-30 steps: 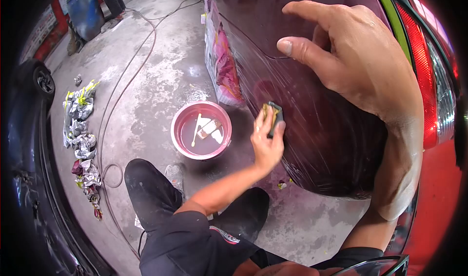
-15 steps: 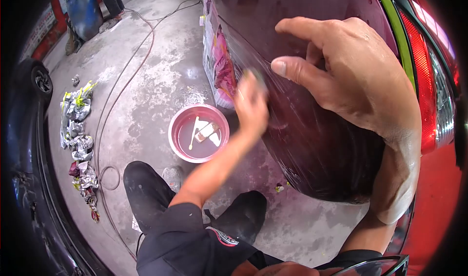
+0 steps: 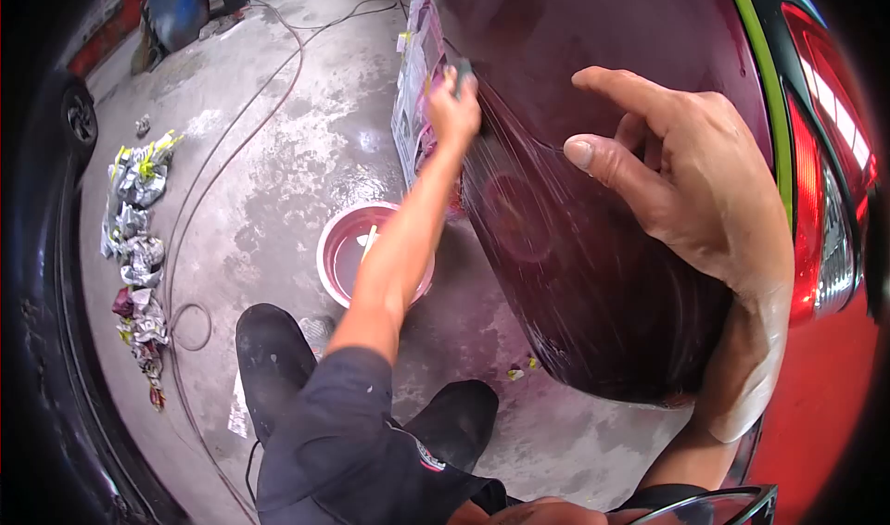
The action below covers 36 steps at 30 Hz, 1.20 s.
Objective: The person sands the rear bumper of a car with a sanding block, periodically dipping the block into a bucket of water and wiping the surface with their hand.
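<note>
A wet maroon car body panel [image 3: 593, 312] curves down in front of me, streaked with runs of water. My left hand [image 3: 452, 110] is stretched far forward to the panel's left edge, fingers closed around a small dark grey-green pad [image 3: 464, 73] pressed against the surface. Beside that hand, crumpled masking paper [image 3: 408, 108] with purple overspray covers the wheel opening. Closer to me, my right hand [image 3: 691, 164] hovers in front of the panel with nothing in it, thumb and index finger apart and the other fingers loosely curled.
A pink basin [image 3: 324, 265] of water stands on the concrete floor below my left arm. Crumpled masking paper [image 3: 144, 256] and a long hose [image 3: 206, 177] lie to the left, near a dark car [image 3: 65, 340]. Green tape [image 3: 777, 136] edges the panel beside a red tail light [image 3: 820, 191].
My left hand has moved forward along the panel's edge with the pad, up in the view. The right hand keeps its pose, though the view has shifted a little.
</note>
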{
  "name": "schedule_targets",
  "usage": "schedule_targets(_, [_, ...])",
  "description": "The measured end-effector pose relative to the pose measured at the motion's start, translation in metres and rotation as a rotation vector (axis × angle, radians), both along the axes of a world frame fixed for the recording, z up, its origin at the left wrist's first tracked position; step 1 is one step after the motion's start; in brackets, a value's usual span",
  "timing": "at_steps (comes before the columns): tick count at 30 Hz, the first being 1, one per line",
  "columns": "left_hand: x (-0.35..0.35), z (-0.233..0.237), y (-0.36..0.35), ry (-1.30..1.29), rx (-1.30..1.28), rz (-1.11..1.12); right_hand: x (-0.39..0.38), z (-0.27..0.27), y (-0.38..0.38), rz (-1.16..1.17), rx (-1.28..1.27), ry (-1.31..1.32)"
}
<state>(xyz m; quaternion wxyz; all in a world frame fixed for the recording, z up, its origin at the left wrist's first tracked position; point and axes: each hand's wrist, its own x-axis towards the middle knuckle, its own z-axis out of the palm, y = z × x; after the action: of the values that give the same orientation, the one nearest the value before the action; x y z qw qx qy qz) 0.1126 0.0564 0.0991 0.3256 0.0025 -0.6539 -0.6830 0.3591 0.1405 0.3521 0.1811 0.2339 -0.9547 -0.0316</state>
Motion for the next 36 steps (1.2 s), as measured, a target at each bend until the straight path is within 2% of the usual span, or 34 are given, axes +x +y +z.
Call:
schedule_targets(1, [-0.043, -0.007, -0.010, -0.021, 0.043, -0.068, 0.000, 0.000, -0.003, 0.004, -0.024, -0.016])
schedule_targets(2, [-0.020, 0.006, -0.008, 0.006, 0.059, -0.017, 0.001, 0.000, -0.006, 0.007, -0.055, -0.027])
schedule_targets(3, [0.015, 0.012, 0.002, 0.036, 0.074, 0.040, 0.001, 0.001, -0.008, 0.019, -0.045, -0.021])
schedule_targets(4, [0.055, 0.004, 0.017, 0.056, 0.194, -0.086, 0.001, 0.003, -0.009, -0.005, -0.030, -0.030])
schedule_targets(5, [0.097, -0.024, 0.045, 0.220, 0.249, -0.089, -0.001, 0.002, -0.009, -0.030, -0.015, -0.038])
schedule_targets(6, [0.158, -0.031, 0.051, 0.187, -0.100, -0.001, 0.001, 0.006, -0.013, -0.106, -0.059, -0.113])
schedule_targets(7, [0.179, -0.052, 0.059, 0.161, 0.003, -0.134, 0.003, 0.003, -0.013, -0.106, -0.050, -0.114])
schedule_targets(9, [0.143, -0.051, 0.044, 0.148, -0.047, -0.118, 0.008, -0.001, -0.008, -0.016, -0.017, -0.063])
schedule_targets(11, [0.047, -0.038, 0.031, 0.091, -0.036, 0.060, 0.009, -0.002, -0.013, -0.054, -0.011, -0.089])
schedule_targets(13, [-0.032, -0.004, -0.002, -0.011, 0.098, 0.070, 0.005, -0.001, -0.020, -0.086, -0.014, -0.097])
schedule_targets(15, [-0.078, -0.009, -0.011, -0.061, 0.165, 0.005, 0.003, 0.000, -0.028, -0.136, 0.015, -0.103])
schedule_targets(16, [-0.045, 0.003, -0.016, -0.067, 0.122, 0.011, 0.002, 0.000, -0.029, -0.139, 0.051, -0.108])
schedule_targets(17, [-0.028, -0.013, -0.010, -0.078, 0.023, -0.006, 0.000, -0.001, -0.031, -0.141, 0.085, -0.112])
schedule_targets(18, [-0.005, -0.041, 0.014, 0.118, 0.084, 0.087, 0.000, -0.002, -0.032, -0.154, 0.088, -0.124])
schedule_targets(19, [0.024, -0.063, 0.034, 0.114, 0.009, 0.125, -0.002, -0.003, -0.034, -0.152, 0.106, -0.118])
schedule_targets(20, [0.044, -0.064, 0.039, -0.030, 0.032, 0.039, -0.004, -0.005, -0.036, -0.158, 0.111, -0.113])
schedule_targets(21, [0.029, -0.060, 0.037, -0.028, 0.053, 0.042, -0.005, -0.006, -0.038, -0.166, 0.122, -0.108])
schedule_targets(23, [-0.026, -0.044, 0.023, 0.072, -0.033, 0.245, -0.006, -0.006, -0.039, -0.179, 0.126, -0.095])
schedule_targets(24, [-0.051, -0.034, 0.009, -0.060, 0.076, 0.078, -0.007, -0.004, -0.041, -0.179, 0.108, -0.088])
schedule_targets(25, [-0.059, -0.020, -0.009, -0.081, 0.182, -0.084, -0.007, -0.002, -0.041, -0.178, 0.086, -0.085])
schedule_targets(27, [-0.057, -0.036, -0.007, 0.059, 0.142, -0.039, -0.006, -0.002, -0.040, -0.189, 0.071, -0.087])
schedule_targets(29, [-0.008, -0.064, 0.016, 0.181, 0.002, 0.054, -0.007, -0.001, -0.040, -0.190, 0.048, -0.073])
schedule_targets(30, [0.018, -0.085, 0.038, 0.105, -0.009, 0.026, -0.007, -0.001, -0.040, -0.178, 0.071, -0.072])
schedule_targets(32, [0.014, -0.065, 0.032, 0.042, 0.009, 0.056, -0.006, -0.001, -0.041, -0.176, 0.102, -0.085])
schedule_targets(34, [-0.050, -0.021, 0.001, 0.052, 0.031, 0.077, -0.008, -0.002, -0.041, -0.165, 0.133, -0.076])
schedule_targets(36, [-0.092, 0.015, -0.026, -0.158, 0.084, 0.016, -0.009, -0.004, -0.041, -0.139, 0.120, -0.074])
